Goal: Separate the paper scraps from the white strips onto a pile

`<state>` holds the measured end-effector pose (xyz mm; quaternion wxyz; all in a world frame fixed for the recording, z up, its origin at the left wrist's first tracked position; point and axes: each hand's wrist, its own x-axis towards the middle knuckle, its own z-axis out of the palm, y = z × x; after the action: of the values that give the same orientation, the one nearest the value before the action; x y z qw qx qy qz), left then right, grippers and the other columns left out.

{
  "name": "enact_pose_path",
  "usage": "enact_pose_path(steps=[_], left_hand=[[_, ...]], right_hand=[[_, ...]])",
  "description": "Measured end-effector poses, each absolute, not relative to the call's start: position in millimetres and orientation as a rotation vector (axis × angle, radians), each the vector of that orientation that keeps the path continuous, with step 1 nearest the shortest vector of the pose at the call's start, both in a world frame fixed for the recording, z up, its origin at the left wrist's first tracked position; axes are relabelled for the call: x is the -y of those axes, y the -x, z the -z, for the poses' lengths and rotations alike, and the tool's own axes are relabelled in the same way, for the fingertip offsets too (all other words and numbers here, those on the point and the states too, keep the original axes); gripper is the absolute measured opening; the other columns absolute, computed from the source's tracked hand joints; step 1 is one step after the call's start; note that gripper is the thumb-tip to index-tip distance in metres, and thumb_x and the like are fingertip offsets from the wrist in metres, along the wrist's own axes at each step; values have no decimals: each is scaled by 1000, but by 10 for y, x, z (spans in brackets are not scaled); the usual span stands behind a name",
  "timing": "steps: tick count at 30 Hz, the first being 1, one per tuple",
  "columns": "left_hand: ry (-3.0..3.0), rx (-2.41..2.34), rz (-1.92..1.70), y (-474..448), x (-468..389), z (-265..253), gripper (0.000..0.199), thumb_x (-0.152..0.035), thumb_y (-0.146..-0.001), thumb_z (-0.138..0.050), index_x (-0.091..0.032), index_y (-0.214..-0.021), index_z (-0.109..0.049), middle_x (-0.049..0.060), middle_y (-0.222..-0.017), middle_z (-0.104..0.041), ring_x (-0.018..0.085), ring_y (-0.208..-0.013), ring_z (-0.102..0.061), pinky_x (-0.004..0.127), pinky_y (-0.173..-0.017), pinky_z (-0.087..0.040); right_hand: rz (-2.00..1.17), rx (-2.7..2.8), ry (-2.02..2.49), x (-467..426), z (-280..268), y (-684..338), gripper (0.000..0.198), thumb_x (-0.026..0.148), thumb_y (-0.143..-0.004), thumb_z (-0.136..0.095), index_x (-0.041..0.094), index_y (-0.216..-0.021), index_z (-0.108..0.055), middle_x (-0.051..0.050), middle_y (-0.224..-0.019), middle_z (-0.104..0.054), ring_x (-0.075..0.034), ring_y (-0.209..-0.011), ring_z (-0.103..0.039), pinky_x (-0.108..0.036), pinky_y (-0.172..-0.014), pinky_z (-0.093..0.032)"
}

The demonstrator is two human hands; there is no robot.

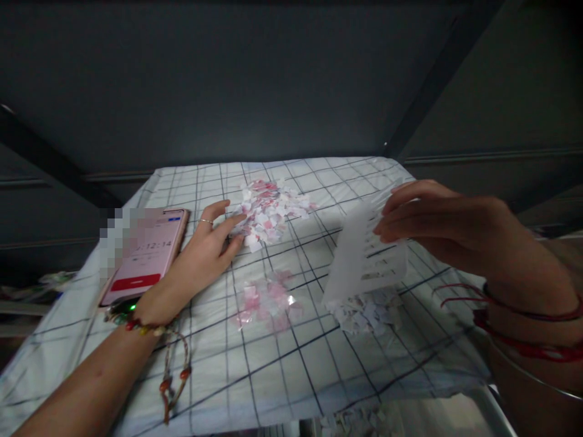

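My left hand (214, 243) lies at the edge of a heap of small white and pink paper scraps (273, 209), its fingers spread and the thumb and fingertips touching the nearest pieces. My right hand (437, 221) pinches the upper edge of a translucent white plastic piece with rows of slots (364, 255), which is held tilted. Beneath its lower edge sits a second pile of mostly white paper scraps (368, 312), partly hidden by the plastic. Between the hands lies a small spread of shiny, clear and pink pieces (268, 300).
A phone (148, 258) showing a timer lies left of my left hand. All of this rests on a white checked cloth (296, 358). Below the front edge, an open container with paper bits (355, 422) shows partly. A dark panel (241, 85) stands behind.
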<state>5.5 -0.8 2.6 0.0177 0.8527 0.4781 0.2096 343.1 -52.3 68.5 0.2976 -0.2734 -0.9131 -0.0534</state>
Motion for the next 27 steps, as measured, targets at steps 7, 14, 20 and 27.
enact_pose_path(steps=[7, 14, 20, 27], left_hand=[[-2644, -1488, -633, -56, 15, -29, 39, -38, -91, -38, -21, -123, -51, 10, -137, -33, 28, -127, -41, 50, -109, -35], [-2659, -1483, -627, -74, 18, -17, 41, -38, -91, -36, -18, -124, -51, 13, -138, -33, 29, -130, -37, 47, -109, -36], [-2656, -1467, -609, -80, 19, -20, 41, -38, -91, -36, -19, -124, -51, 12, -138, -32, 28, -130, -36, 46, -108, -36], [-2670, -1462, -617, -72, 4, -1, 42, -37, -91, -36, -16, -124, -51, 13, -138, -32, 30, -129, -37, 48, -108, -36]], right_hand=[[618, 2136, 1060, 361, -586, -3486, 18, 11, -87, -49, 22, -85, -62, -2, -77, -67, -16, -77, -61, -31, -68, -47], [918, 2097, 1240, 142, -354, -3405, 24, 7, -83, -46, 20, -92, -63, -3, -74, -67, -19, -72, -55, -33, -64, -38], [874, 2086, 1265, 123, -321, -3371, 26, 7, -82, -45, 24, -92, -62, -1, -74, -66, -20, -72, -55, -34, -65, -36], [807, 2279, 1336, 203, -438, -3404, 36, 1, -78, -39, 25, -93, -62, -2, -81, -68, -22, -80, -58, -35, -67, -38]])
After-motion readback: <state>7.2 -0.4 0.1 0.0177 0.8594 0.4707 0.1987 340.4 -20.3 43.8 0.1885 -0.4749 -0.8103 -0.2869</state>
